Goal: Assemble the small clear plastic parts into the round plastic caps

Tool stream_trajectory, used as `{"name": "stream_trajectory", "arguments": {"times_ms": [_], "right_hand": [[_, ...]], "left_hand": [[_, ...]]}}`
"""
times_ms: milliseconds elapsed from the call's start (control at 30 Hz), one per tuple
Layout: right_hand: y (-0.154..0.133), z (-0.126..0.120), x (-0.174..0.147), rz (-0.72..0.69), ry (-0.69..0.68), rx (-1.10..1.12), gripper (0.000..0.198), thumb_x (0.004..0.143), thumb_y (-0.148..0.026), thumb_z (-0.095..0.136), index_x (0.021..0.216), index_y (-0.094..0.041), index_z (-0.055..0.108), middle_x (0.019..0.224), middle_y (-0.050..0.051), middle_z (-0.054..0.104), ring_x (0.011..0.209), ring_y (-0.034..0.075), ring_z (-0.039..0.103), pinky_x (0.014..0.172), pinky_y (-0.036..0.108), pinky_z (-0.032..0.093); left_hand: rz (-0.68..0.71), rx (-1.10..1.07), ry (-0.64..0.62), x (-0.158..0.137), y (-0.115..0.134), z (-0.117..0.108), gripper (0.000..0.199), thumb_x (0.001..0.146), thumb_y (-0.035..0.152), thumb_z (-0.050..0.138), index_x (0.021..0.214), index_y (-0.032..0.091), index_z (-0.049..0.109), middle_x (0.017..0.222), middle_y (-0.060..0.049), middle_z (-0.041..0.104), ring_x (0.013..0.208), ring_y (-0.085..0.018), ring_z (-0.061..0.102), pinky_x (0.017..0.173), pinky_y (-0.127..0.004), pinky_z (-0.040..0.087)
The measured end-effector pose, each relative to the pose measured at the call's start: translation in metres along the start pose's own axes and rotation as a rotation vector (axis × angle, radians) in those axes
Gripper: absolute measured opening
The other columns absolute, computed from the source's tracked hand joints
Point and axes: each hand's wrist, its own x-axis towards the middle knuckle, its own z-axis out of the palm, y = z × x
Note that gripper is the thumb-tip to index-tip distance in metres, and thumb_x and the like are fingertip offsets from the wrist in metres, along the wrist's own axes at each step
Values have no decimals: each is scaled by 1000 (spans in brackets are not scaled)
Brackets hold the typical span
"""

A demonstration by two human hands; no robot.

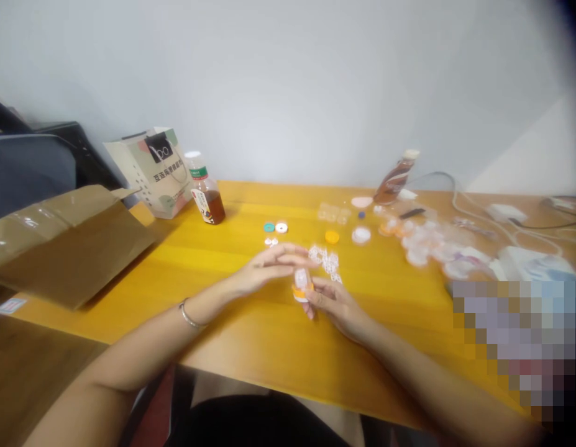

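Note:
My right hand point(337, 301) grips a small container point(301, 285) with a clear upper part and an orange band near its base. My left hand point(273, 264) reaches over the top of this container, fingers stretched out and apart. Whether its fingertips touch the container, I cannot tell. Just beyond my hands lie white patterned pieces point(325, 257), blurred. A teal disc point(269, 228) and a white disc point(281, 228) sit farther back, with small white pieces point(271, 242) in front of them. An orange-yellow round lid point(332, 236) lies behind the patterned pieces.
At the left are an open cardboard box point(73, 248), a paper bag point(160, 174) and a drink bottle point(207, 192). Another bottle point(394, 179) leans at the back right. Clear plastic items point(432, 239) and white cables point(516, 230) spread along the right side.

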Motion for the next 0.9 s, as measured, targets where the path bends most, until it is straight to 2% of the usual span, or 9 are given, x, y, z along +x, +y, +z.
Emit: {"name": "stream_trajectory", "arguments": {"times_ms": [67,133,233,367,500,600,733,800,900], "right_hand": [[-1,1,0,-1,15,-27,22,78,-37,56,81,-14,56,62,-1,54,54,10,51,51,23,38],[-3,2,-1,-2,34,-57,22,78,-37,57,79,-15,56,62,-1,54,54,10,51,51,23,38],[-3,2,-1,-9,36,-68,22,78,-37,57,79,-15,56,62,-1,54,53,10,51,52,23,38],[-1,1,0,-15,38,-60,24,78,-38,56,80,-15,56,62,-1,54,53,10,51,51,23,38],[-1,1,0,-23,53,-64,23,78,-38,56,78,-15,55,61,-1,54,53,10,51,51,23,39],[-3,3,-1,-15,69,-102,24,77,-39,56,78,-15,55,61,-1,53,52,9,51,51,23,39],[-5,5,-1,-9,71,-129,26,76,-41,56,79,-15,55,62,-1,53,53,10,50,52,23,40],[-5,5,0,-18,92,-145,27,76,-42,56,78,-16,55,62,-1,52,53,10,50,52,23,40],[-4,4,0,-12,124,-164,27,75,-43,57,76,-16,54,61,-1,51,53,10,48,51,23,39]], "left_hand": [[18,75,47,-1,2,0,39,76,26,58,113,20,47,119,-11,50,110,-22,47,91,-37,38],[22,128,78,-1,3,1,41,75,25,60,113,20,46,113,-11,53,103,-21,51,88,-37,39],[0,58,-31,-1,4,1,45,79,25,55,120,22,37,114,-12,53,96,-20,55,85,-39,41],[57,169,85,-2,4,2,52,76,22,59,121,22,35,114,-11,51,105,-21,50,90,-38,38],[65,155,-41,-2,3,4,50,81,21,52,125,24,31,122,-12,46,110,-22,46,92,-39,37],[104,221,98,-2,3,5,52,77,22,57,123,23,33,118,-11,48,107,-21,47,92,-38,37],[47,127,-40,-2,4,4,44,83,24,49,123,22,33,110,-11,54,98,-19,53,85,-37,41],[40,221,33,-1,3,5,39,78,26,56,114,20,45,111,-10,53,102,-20,50,86,-36,40],[-7,366,184,0,0,10,26,72,30,62,92,15,56,91,-7,60,85,-16,55,79,-32,42]]}}
